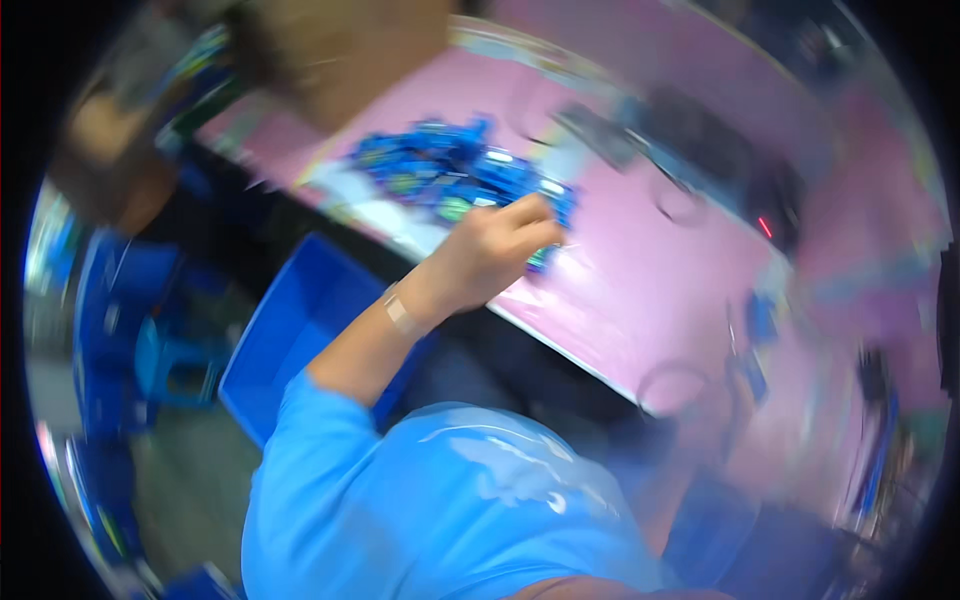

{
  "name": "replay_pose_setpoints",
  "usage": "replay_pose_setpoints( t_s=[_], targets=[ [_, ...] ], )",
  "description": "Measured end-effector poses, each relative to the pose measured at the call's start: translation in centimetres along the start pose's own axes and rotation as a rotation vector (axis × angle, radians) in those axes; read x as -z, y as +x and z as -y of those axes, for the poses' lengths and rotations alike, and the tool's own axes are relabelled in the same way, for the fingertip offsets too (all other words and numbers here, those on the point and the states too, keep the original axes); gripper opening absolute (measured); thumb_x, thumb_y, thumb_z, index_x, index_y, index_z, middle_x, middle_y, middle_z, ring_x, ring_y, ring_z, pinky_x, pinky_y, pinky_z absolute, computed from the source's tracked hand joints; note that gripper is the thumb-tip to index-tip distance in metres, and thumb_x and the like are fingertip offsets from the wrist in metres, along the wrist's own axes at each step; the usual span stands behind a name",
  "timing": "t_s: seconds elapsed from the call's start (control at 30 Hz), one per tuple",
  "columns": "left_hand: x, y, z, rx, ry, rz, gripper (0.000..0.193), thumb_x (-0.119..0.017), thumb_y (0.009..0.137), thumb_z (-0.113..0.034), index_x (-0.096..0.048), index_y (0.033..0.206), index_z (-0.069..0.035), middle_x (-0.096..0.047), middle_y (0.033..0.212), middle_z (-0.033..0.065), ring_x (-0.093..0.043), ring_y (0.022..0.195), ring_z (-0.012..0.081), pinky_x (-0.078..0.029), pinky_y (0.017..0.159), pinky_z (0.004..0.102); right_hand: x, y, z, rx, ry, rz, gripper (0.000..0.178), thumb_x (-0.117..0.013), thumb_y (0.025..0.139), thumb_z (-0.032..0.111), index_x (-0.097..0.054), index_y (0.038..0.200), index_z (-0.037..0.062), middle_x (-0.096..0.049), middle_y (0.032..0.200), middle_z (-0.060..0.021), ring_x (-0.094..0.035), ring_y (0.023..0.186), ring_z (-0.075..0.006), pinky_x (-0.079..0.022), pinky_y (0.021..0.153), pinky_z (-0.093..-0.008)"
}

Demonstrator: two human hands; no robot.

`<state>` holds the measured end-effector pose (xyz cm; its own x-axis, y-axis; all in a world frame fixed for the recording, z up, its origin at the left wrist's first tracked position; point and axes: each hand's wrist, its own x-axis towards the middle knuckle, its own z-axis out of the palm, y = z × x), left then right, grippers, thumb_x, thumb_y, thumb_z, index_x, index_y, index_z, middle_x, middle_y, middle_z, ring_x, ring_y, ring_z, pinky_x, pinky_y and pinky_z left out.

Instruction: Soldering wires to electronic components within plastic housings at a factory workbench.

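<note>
My left hand [502,243] is over the near edge of the pink-topped table, its fingers curled together. A small blue and green piece [541,260] shows just under the fingertips, too blurred to name. Beside and beyond this hand lies a heap of shiny blue pieces [430,160] with touches of green. Farther right, my right hand [722,402] is smeared by motion over the table. A thin dark and blue object [748,368] shows at its fingers; whether the hand grips it I cannot tell.
A blue bin [300,320] stands below the table edge at left, near a blue stool [175,365]. A cardboard box [350,60] is at the far left of the table. Dark equipment [700,130] with a cable [680,205] lies at the back; a red light glows there.
</note>
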<state>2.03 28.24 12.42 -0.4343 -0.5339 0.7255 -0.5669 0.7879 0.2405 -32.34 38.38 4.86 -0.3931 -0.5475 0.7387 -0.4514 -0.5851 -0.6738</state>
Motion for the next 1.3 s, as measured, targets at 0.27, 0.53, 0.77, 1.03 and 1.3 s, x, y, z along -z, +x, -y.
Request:
replay_pose_setpoints(
  t_s=[0.27,0.53,0.77,1.03,1.3],
  targets=[
    [-9.4,5.8,-6.1,-0.293,-0.378,0.172,0.023,-0.064,0.081,-0.001,-0.065,0.104,-0.002,-0.065,0.105,0.011,-0.069,0.07,0.0266,-0.056,0.058,0.0359,2.6,2.7,0.9,-0.076,-0.38,-0.089,0.019,-0.059,0.1,-0.001,-0.069,0.115,-0.0047,-0.067,0.088,-0.0084,-0.063,0.076,-0.0141,-0.052,0.072,-0.0285],
    [-25.9,10.4,-6.7,-0.191,-0.636,0.224,0.043,-0.059,0.08,0.004,-0.072,0.119,-0.009,-0.069,0.106,0.0158,-0.068,0.097,0.0384,-0.056,0.084,0.0459,6.2,3.1,-2.5,0.049,-0.809,-0.025,0.037,-0.075,0.092,0.007,-0.066,0.127,-0.0001,-0.064,0.131,-0.0203,-0.059,0.124,-0.0344,-0.046,0.107,-0.0422],
    [-32.1,13.3,-8.6,0.01,-0.685,0.241,0.028,-0.066,0.087,-0.013,-0.071,0.115,-0.008,-0.065,0.099,0.0258,-0.067,0.092,0.0434,-0.054,0.081,0.048,4.9,2.8,-2.4,-0.116,-0.618,-0.019,0.049,-0.054,0.095,-0.004,-0.055,0.144,-0.0026,-0.06,0.143,-0.02,-0.057,0.132,-0.0346,-0.041,0.114,-0.0423],
    [-30.8,11.1,-6.0,-0.001,-0.584,0.21,0.012,-0.061,0.086,-0.01,-0.069,0.093,-0.003,-0.066,0.084,0.0242,-0.067,0.079,0.0435,-0.053,0.073,0.0515,2.7,3.7,-2.2,-0.078,-0.524,0.03,0.054,-0.046,0.092,-0.006,-0.051,0.146,-0.0035,-0.059,0.144,-0.0194,-0.055,0.135,-0.0338,-0.039,0.116,-0.043],
    [-18.9,5.3,-0.6,0.07,-0.165,0.246,0.013,-0.067,0.088,-0.018,-0.071,0.084,-0.007,-0.07,0.076,0.0168,-0.072,0.073,0.0367,-0.056,0.064,0.0479,-1.2,0.5,-0.2,-0.202,-0.514,0.193,0.051,-0.049,0.092,-0.009,-0.055,0.142,-0.0024,-0.063,0.138,-0.0189,-0.058,0.132,-0.0307,-0.04,0.115,-0.0396]
  ],
)
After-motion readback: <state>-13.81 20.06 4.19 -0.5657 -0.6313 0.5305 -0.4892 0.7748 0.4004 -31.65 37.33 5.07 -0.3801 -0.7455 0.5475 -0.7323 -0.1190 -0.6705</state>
